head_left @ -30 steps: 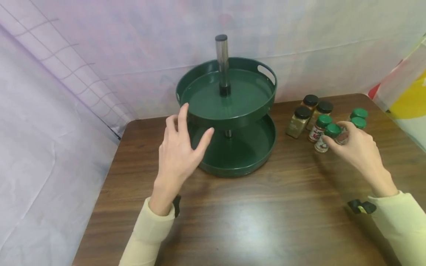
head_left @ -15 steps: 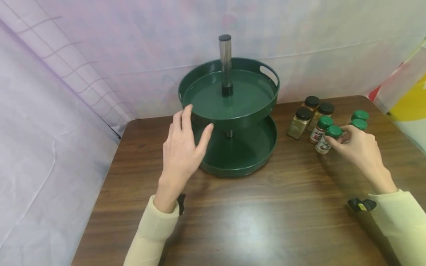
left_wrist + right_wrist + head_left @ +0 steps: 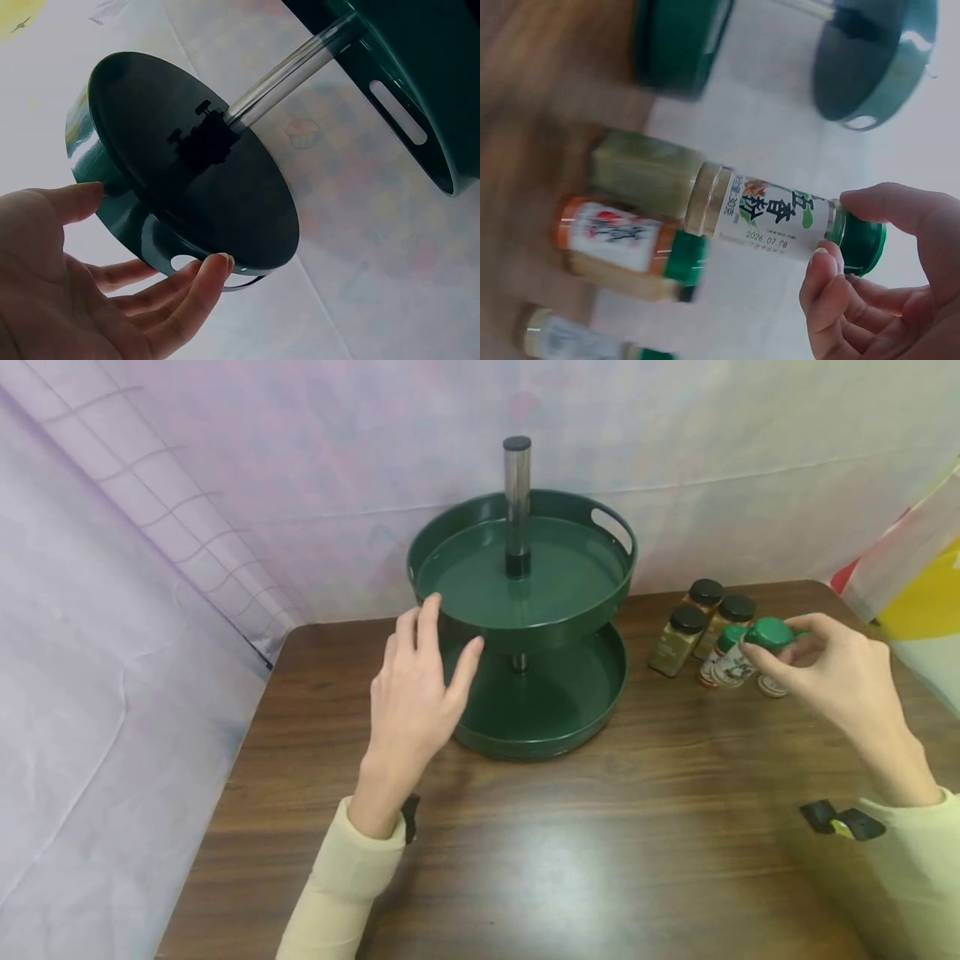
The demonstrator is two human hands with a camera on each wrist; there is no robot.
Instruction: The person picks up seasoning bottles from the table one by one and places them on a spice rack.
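Observation:
In the head view my right hand (image 3: 847, 677) pinches a small spice jar (image 3: 732, 667) by its green cap, thumb on one side and fingers on the other. The right wrist view shows this jar's white label (image 3: 772, 210), with its base clear of the table. My left hand (image 3: 412, 693) is at the left front of a two-tier green rotating tray stand, fingertips by the rim of the upper tray (image 3: 465, 581). In the left wrist view its thumb and fingers are spread along that tray's wall (image 3: 124, 217), near a handle slot.
Black-capped spice jars (image 3: 677, 643) stand right of the stand. Beside them is a green-capped jar (image 3: 731, 637); my right hand partly hides others. The lower tray (image 3: 525, 706) sits on the wooden table (image 3: 540, 852). A metal pole (image 3: 517, 497) rises through the stand.
My right hand has lifted the green-capped spice jar up from among the others and moved slightly right. My left hand has shifted a little right and stays by the upper tray.

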